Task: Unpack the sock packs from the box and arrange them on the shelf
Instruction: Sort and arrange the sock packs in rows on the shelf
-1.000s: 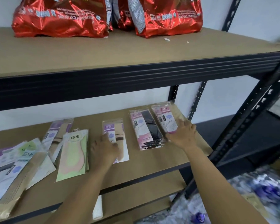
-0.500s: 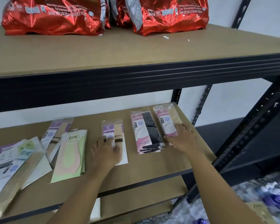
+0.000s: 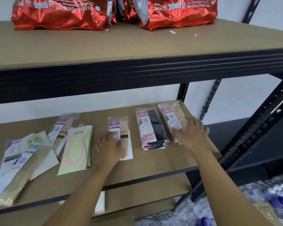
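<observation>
1. Resting flat, the left hand [image 3: 109, 145] lies palm down on the purple sock pack [image 3: 121, 126] near the middle of the shelf [image 3: 170, 159], fingers spread and pressing on it, not curled around it
2. The right hand [image 3: 192, 134] lies open on the lower part of the pink pack with beige socks [image 3: 167, 115], at the right end of the shelf, its fingers splayed wide over the wrapper
3. Between the two hands lies the pink pack with black socks [image 3: 151, 128], apart from both, lined up roughly parallel with its neighbours
4. Left of the left hand lies a green pack [image 3: 77, 149] with a pale pink sock shape on it, its upper edge overlapping another purple pack [image 3: 64, 123] behind it
5. At the far left a loose pile of packs [image 3: 20, 160] overlaps at mixed angles, the lowest corner reaching past the front edge of the shelf
6. On the upper shelf [image 3: 137, 46] stand two red foil bags [image 3: 64, 13], side by side near the wall
7. The box is not in view; the patterned floor [image 3: 235, 201] at lower right is blurred
</observation>
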The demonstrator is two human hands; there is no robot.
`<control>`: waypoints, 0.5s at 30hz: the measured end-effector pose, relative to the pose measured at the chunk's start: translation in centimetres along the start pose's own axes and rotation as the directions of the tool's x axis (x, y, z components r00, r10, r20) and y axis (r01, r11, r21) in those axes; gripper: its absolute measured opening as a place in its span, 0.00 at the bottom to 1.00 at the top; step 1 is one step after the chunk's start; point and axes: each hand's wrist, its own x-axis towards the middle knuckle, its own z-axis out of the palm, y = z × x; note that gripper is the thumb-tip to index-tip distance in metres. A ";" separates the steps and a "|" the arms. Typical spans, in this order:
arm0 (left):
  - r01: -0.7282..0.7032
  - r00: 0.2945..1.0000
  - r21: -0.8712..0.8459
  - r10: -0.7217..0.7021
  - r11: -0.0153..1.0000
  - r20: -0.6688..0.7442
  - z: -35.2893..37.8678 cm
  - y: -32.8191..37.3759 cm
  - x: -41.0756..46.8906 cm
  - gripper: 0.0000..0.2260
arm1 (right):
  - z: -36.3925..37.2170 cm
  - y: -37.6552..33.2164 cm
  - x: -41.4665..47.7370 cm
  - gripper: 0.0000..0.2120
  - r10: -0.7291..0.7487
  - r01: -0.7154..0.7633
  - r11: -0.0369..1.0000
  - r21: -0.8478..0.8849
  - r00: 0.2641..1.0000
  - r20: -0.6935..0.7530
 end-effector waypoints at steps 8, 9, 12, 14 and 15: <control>-0.024 0.980 -0.194 -0.016 0.981 -0.200 -3.8 -4.6 -2.1 0.12 | 3.0 -10.2 -4.8 0.17 -0.405 0.471 0.874 0.118 0.842 -0.357; -0.029 0.971 -0.189 -0.018 0.982 -0.240 -4.6 -5.7 -2.6 0.11 | 3.6 -11.8 -5.8 0.16 -0.432 0.501 0.855 0.134 0.831 -0.350; 0.032 0.961 -0.199 -0.085 0.979 -0.264 -7.1 -9.3 -3.7 0.11 | 6.1 -16.3 -9.1 0.13 -0.509 0.566 0.795 0.218 0.819 -0.266; 0.081 0.964 -0.185 -0.124 0.979 -0.233 -8.6 -12.0 -4.2 0.11 | 7.8 -19.2 -11.4 0.12 -0.573 0.603 0.773 0.200 0.797 -0.190; 0.087 0.965 -0.163 -0.123 0.983 -0.231 -9.4 -13.3 -4.4 0.10 | 8.5 -20.7 -12.4 0.13 -0.601 0.616 0.763 0.195 0.788 -0.133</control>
